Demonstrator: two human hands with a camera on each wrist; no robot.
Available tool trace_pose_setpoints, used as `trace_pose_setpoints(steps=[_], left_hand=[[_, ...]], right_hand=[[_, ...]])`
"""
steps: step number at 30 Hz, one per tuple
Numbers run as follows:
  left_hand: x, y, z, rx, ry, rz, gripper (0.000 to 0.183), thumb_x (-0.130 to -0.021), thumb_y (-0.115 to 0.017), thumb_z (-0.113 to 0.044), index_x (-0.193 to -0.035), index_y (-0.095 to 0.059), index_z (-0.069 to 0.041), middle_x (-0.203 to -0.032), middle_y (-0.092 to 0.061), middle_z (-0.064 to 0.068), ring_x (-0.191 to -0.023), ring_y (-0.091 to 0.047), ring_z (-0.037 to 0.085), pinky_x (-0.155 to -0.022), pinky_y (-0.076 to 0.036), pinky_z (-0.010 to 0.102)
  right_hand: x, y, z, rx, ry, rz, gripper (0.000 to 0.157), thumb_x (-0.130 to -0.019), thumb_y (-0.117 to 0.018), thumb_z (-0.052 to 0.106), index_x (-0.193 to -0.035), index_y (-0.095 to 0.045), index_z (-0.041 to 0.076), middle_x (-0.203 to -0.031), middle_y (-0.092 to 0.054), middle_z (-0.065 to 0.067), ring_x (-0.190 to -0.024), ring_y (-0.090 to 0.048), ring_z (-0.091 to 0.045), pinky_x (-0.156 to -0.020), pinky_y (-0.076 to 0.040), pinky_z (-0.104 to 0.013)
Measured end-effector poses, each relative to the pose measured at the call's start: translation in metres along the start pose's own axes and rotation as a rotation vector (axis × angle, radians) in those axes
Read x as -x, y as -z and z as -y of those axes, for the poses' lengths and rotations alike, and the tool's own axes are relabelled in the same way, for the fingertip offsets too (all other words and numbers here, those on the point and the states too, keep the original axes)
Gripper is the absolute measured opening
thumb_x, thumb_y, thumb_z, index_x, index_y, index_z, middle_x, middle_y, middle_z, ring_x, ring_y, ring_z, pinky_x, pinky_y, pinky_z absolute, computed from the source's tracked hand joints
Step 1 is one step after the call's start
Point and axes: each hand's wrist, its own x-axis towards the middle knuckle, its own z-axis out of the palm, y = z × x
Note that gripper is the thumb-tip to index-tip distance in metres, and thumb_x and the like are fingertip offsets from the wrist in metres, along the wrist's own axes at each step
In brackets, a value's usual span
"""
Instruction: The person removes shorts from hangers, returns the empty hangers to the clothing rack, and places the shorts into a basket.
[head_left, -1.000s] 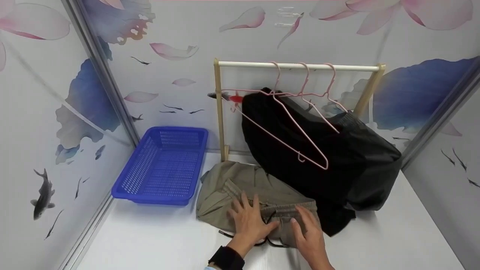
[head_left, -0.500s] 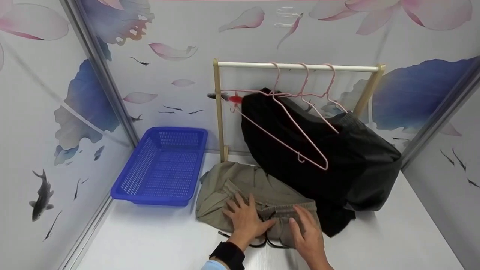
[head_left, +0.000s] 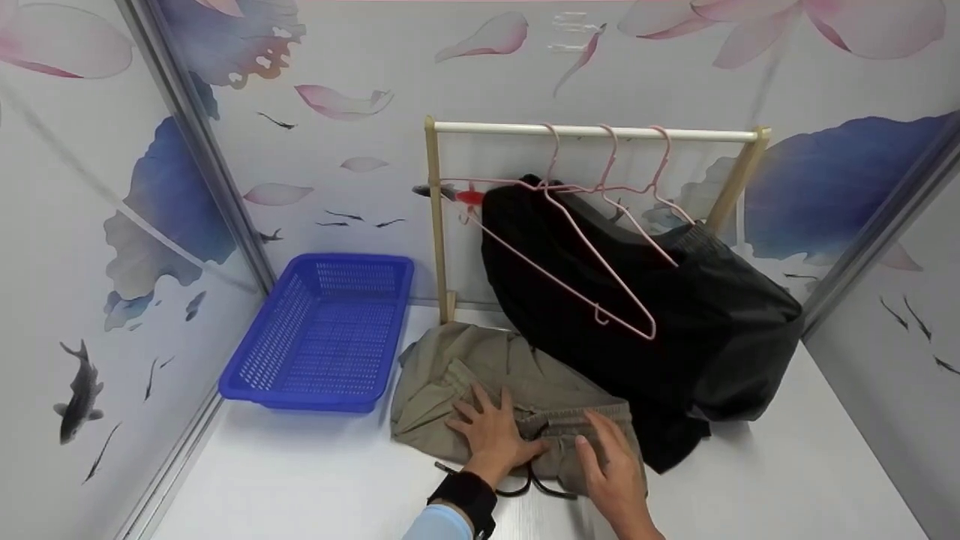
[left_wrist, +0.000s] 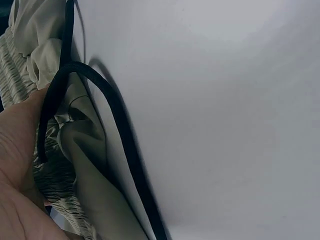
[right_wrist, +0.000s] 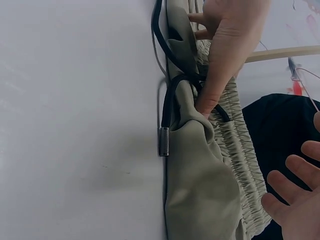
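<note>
Rests the left hand (head_left: 491,435) on the khaki pants (head_left: 465,345), with fingers fanned wide and pointing away from the body, and with the thumb stretched out toward the right hand (head_left: 619,472). In the right wrist view, presses the tip of that left thumb into a fold of cloth below the gathered waistband (right_wrist: 242,150). Holds the right hand relaxed at the near right part of the pants, with fingers slightly bent and apart, and with thumb and forefinger parted in a wide V. Cannot tell whether touching the waistband with the right fingertips or only hovering just beside it. Wears a black wristband (head_left: 465,501) on the left arm, next to a light blue sleeve (head_left: 439,523). Below and between both hands, crumpled khaki pants on the white table (head_left: 315,465), just to the right of an upright blue basket (head_left: 315,397) and up against a bulky pile of black clothes (head_left: 720,337). Over the near edge of the pants, a black drawstring (left_wrist: 126,132) in loose curves, down onto the table, with a metallic-looking tip (right_wrist: 164,141) at one end. Behind, a rack (head_left: 487,128) with wooden posts and a white bar, with three pink hangers (head_left: 556,146) hooked over the bar, the frontmost slanting across in front of the black clothes. Farther back, pale walls (head_left: 360,45) with printed petals, blue leaves and small fish.
</note>
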Motion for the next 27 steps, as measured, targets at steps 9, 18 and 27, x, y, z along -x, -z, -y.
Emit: trace_pose_setpoints(steps=[9,18,27], left_hand=[[-0.013,0.000,-0.002,-0.032,0.036,0.060,0.116,-0.066,-0.084,-0.074,-0.158,-0.043,-0.019,-0.162,-0.025,0.032,-0.139,-0.024,0.070,-0.101,-0.027,0.085],[-0.009,0.019,0.006,0.031,0.007,0.007,0.087,-0.073,-0.091,-0.053,-0.145,-0.060,-0.016,-0.156,-0.035,0.028,-0.135,-0.032,0.065,-0.096,-0.030,0.087],[-0.007,0.019,0.010,0.028,-0.046,-0.027,0.063,-0.077,-0.091,-0.042,-0.121,-0.074,-0.001,-0.156,-0.040,0.027,-0.130,-0.038,0.065,-0.093,-0.035,0.085]], right_hand=[[0.000,0.000,-0.003,-0.020,-0.020,0.029,0.039,-0.102,-0.063,0.008,-0.139,-0.060,-0.002,-0.139,-0.061,-0.020,-0.128,-0.059,-0.039,-0.101,-0.048,-0.057],[0.003,-0.003,-0.001,-0.028,-0.011,0.036,0.037,-0.104,-0.061,0.010,-0.138,-0.060,-0.004,-0.137,-0.062,-0.019,-0.118,-0.064,-0.036,-0.092,-0.055,-0.051],[0.006,-0.007,0.001,-0.024,-0.008,0.011,0.036,-0.101,-0.063,0.007,-0.136,-0.062,-0.005,-0.134,-0.063,-0.021,-0.121,-0.062,-0.039,-0.097,-0.051,-0.056]])
